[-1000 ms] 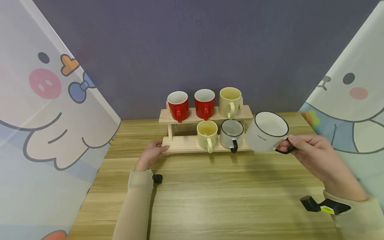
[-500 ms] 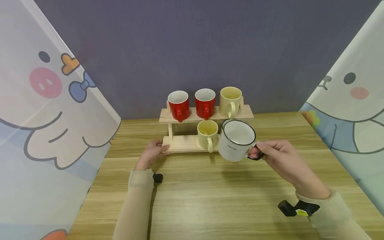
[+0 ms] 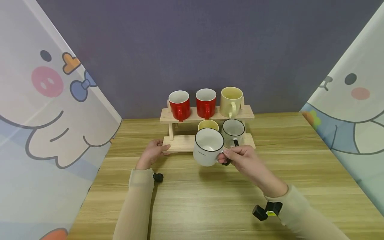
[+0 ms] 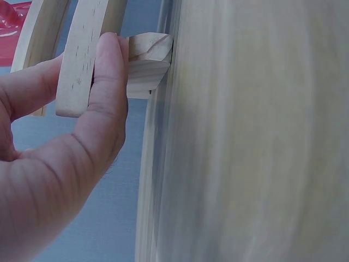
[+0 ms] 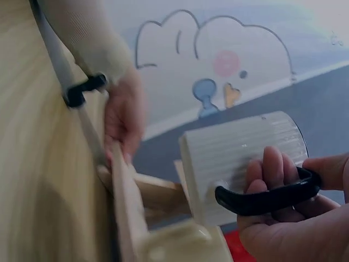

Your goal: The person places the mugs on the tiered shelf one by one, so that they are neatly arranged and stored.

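My right hand (image 3: 247, 165) grips the black handle (image 5: 267, 199) of a white mug (image 3: 207, 151) with a black rim. That mug hangs in the air before the lower shelf, hiding most of a yellow mug (image 3: 208, 124) behind it. At the left end of the wooden rack (image 3: 181, 143), my left hand (image 3: 153, 153) pinches the lower board (image 4: 82, 60) between thumb and fingers. Beside the hidden yellow mug stands another white mug (image 3: 232, 131) with a black rim and handle. The lower shelf's left part is bare wood.
On the upper shelf (image 3: 193, 114) stand two red mugs, the left one (image 3: 180, 105) and the middle one (image 3: 205, 102), and a yellow mug (image 3: 231, 101). A dark wall (image 3: 192, 50) rises behind the rack. Cartoon-printed panels flank the wooden table (image 3: 192, 206).
My right hand has carried the white mug leftward across the front of the rack, past the standing white mug to before the yellow one. My left hand stays on the rack.
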A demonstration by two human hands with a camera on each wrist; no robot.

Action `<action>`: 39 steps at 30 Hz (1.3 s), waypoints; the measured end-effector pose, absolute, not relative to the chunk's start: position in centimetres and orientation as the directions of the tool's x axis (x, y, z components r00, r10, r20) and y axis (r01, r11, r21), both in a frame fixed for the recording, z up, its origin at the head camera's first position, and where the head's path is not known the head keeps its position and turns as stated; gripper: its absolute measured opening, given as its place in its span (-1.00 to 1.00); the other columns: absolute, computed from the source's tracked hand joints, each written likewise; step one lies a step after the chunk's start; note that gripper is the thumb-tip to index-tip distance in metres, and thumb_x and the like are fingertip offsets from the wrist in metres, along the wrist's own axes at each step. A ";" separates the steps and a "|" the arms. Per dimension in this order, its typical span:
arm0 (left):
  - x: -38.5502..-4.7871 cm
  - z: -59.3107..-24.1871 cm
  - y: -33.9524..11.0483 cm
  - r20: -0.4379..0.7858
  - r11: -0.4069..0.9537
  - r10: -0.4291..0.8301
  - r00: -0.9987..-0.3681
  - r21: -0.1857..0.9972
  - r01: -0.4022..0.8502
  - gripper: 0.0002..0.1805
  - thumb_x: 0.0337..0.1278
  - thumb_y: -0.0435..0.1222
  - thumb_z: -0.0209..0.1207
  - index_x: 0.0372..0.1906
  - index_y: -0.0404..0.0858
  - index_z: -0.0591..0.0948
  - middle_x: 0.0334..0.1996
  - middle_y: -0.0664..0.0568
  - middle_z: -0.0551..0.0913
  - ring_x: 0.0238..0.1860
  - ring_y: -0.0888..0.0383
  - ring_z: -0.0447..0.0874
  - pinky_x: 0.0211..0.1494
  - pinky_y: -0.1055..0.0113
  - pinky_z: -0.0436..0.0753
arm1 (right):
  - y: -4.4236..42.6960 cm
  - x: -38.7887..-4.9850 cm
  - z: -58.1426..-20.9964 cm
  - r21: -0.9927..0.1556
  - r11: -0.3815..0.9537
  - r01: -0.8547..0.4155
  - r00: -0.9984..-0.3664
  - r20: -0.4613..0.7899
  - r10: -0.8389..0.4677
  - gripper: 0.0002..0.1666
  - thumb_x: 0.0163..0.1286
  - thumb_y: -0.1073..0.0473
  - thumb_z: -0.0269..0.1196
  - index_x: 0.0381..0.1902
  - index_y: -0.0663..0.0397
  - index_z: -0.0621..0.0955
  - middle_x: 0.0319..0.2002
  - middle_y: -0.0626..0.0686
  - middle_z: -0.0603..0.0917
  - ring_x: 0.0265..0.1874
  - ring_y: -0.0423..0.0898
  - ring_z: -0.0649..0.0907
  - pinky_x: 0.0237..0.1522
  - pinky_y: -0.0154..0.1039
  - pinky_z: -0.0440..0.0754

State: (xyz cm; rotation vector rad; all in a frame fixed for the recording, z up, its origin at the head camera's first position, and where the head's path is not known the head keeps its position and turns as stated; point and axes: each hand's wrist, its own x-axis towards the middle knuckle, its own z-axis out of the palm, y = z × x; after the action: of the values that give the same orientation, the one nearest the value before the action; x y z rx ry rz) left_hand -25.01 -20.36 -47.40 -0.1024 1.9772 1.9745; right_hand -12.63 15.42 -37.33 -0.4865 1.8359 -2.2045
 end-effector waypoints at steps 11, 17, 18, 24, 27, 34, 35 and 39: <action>-25.2 -47.7 -20.4 -0.286 0.039 0.165 -0.944 0.958 -0.283 -0.39 0.46 -0.51 0.12 0.42 -0.67 0.16 0.19 -0.46 0.41 0.09 -0.18 0.55 0.07 0.14 0.74 | 8.9 -13.8 -39.6 -0.987 -0.159 0.021 -0.958 0.025 -0.286 -0.71 0.54 0.41 0.16 -0.11 0.71 0.63 -0.30 0.22 0.76 -0.27 -0.13 0.73 -0.08 -0.29 0.73; -25.3 -47.8 -20.3 -0.273 0.052 0.163 -0.948 0.962 -0.268 -0.41 0.46 -0.50 0.13 0.40 -0.67 0.20 0.18 -0.45 0.43 0.08 -0.17 0.57 0.07 0.14 0.74 | 5.8 -14.6 -40.4 -0.986 -0.162 0.047 -0.981 -0.015 -0.194 -0.72 0.54 0.37 0.18 -0.13 0.61 0.68 -0.29 0.23 0.76 -0.25 -0.09 0.71 -0.01 -0.20 0.70; -25.3 -47.8 -20.3 -0.272 0.053 0.162 -0.949 0.962 -0.266 -0.41 0.46 -0.50 0.13 0.40 -0.67 0.20 0.18 -0.45 0.43 0.09 -0.17 0.56 0.07 0.14 0.74 | 5.4 -14.7 -40.5 -0.986 -0.160 0.051 -0.984 -0.023 -0.175 -0.73 0.54 0.36 0.19 -0.15 0.59 0.69 -0.30 0.23 0.76 -0.24 -0.08 0.71 -0.01 -0.17 0.69; -25.3 -47.8 -20.2 -0.273 0.058 0.156 -0.949 0.962 -0.267 -0.40 0.46 -0.50 0.13 0.41 -0.68 0.18 0.19 -0.46 0.43 0.11 -0.18 0.55 0.07 0.12 0.75 | 3.1 -15.4 -41.7 -0.988 -0.149 0.046 -0.998 -0.038 -0.057 -0.76 0.50 0.34 0.25 -0.16 0.52 0.73 -0.30 0.23 0.76 -0.22 -0.05 0.70 -0.02 -0.16 0.70; -25.3 -47.9 -20.1 -0.267 0.069 0.161 -0.950 0.963 -0.259 -0.41 0.46 -0.49 0.12 0.40 -0.69 0.19 0.18 -0.46 0.44 0.06 -0.15 0.58 0.05 0.11 0.75 | 2.3 -15.7 -42.1 -0.990 -0.131 0.049 -0.999 -0.048 -0.009 -0.76 0.49 0.32 0.27 -0.17 0.49 0.74 -0.28 0.21 0.76 -0.18 -0.06 0.68 0.03 -0.12 0.68; -25.4 -47.8 -20.1 -0.273 0.070 0.157 -0.949 0.962 -0.265 -0.43 0.45 -0.49 0.14 0.38 -0.69 0.23 0.08 -0.41 0.50 -0.09 -0.04 0.65 0.00 0.15 0.77 | 0.7 -16.2 -42.6 -0.999 -0.043 0.014 -0.996 -0.018 0.091 -0.71 0.48 0.19 0.32 -0.29 0.36 0.79 -0.27 0.10 0.76 -0.24 -0.12 0.57 -0.12 -0.23 0.55; -25.4 -47.8 -20.1 -0.271 0.070 0.159 -0.949 0.962 -0.264 -0.43 0.45 -0.49 0.14 0.38 -0.70 0.22 0.08 -0.41 0.50 -0.10 -0.04 0.65 0.00 0.16 0.77 | 0.4 -16.3 -42.8 -0.999 -0.041 0.005 -0.995 -0.009 0.104 -0.71 0.48 0.20 0.32 -0.30 0.37 0.79 -0.27 0.11 0.76 -0.25 -0.13 0.56 -0.14 -0.24 0.53; -25.3 -47.7 -20.2 -0.270 0.066 0.156 -0.950 0.963 -0.263 -0.44 0.45 -0.50 0.13 0.37 -0.70 0.23 0.07 -0.42 0.49 -0.11 -0.04 0.65 0.01 0.15 0.77 | -0.5 -16.7 -43.5 -0.999 -0.033 -0.038 -0.991 0.033 0.131 -0.70 0.48 0.21 0.31 -0.29 0.42 0.77 -0.26 0.17 0.78 -0.22 -0.13 0.60 -0.09 -0.25 0.56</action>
State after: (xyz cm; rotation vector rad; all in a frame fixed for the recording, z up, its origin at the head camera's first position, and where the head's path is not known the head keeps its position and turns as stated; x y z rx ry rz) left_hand -25.32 -20.21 -47.71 -0.1070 2.0471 1.9562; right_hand -16.66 -0.52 -43.48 0.1104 2.2618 -2.3443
